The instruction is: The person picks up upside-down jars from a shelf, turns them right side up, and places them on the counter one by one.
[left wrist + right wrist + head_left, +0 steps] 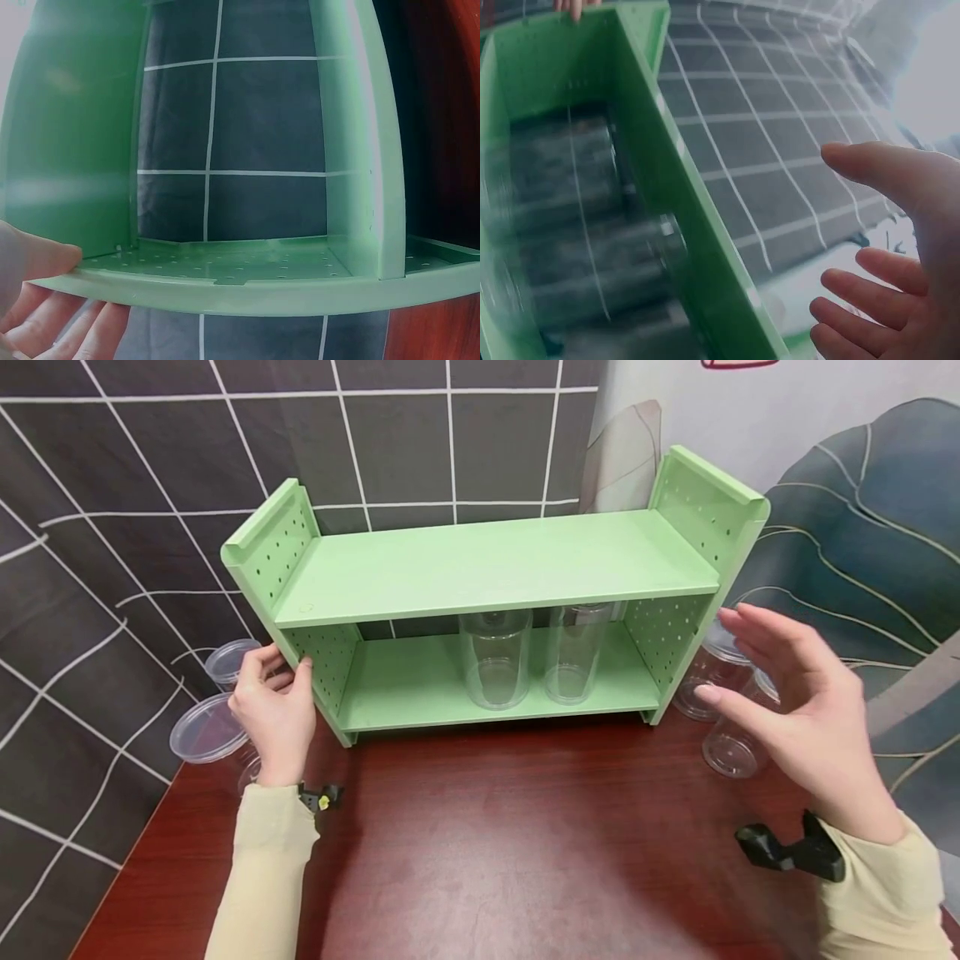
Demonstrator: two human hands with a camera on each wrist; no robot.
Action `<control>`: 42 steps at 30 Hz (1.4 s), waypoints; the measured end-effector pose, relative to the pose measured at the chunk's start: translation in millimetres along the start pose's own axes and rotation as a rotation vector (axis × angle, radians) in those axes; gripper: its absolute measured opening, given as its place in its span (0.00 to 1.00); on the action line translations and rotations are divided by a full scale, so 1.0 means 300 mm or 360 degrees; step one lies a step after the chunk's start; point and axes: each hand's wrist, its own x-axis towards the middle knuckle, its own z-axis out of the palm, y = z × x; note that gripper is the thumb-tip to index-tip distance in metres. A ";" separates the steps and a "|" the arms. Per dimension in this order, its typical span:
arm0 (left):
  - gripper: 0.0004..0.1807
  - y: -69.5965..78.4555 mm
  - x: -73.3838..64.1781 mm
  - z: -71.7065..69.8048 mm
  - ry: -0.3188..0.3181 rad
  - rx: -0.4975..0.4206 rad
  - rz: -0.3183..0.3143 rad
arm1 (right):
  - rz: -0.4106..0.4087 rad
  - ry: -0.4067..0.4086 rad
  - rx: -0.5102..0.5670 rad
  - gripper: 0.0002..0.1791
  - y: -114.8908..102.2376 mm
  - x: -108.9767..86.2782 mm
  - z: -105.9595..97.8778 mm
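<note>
A light green two-tier shelf (487, 568) with perforated side panels stands on the table. My left hand (273, 722) grips the front edge of its left panel, thumb on the inner side and fingers outside, as the left wrist view also shows. My right hand (817, 718) is in the air off the shelf's right side, thumb and fingers spread apart with nothing between them. Behind it are a clear jar (731, 752) and a second clear jar (693, 693), both partly hidden. Two clear jars stand on the lower tier, a wider jar (495, 681) and a narrower jar (576, 668).
Left of the shelf, beside my left hand, are clear containers with a large round top (206, 731) and a smaller round top (228, 662). The dark red table (487, 852) extends in front. A grey tiled-pattern wall covering (393, 443) rises behind.
</note>
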 end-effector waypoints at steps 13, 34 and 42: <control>0.15 0.001 0.005 0.009 0.0003 0.0000 0.0004 | 0.0015 -0.0473 -0.0380 0.47 0.085 -0.003 0.229; 0.15 -0.004 0.001 0.003 0.0004 0.0017 -0.0006 | 0.0493 -0.0295 -0.0482 0.67 0.407 -0.048 0.583; 0.16 -0.006 -0.003 0.002 0.0007 0.0019 -0.0008 | 0.0355 -0.0119 -0.0549 0.67 0.458 -0.002 0.647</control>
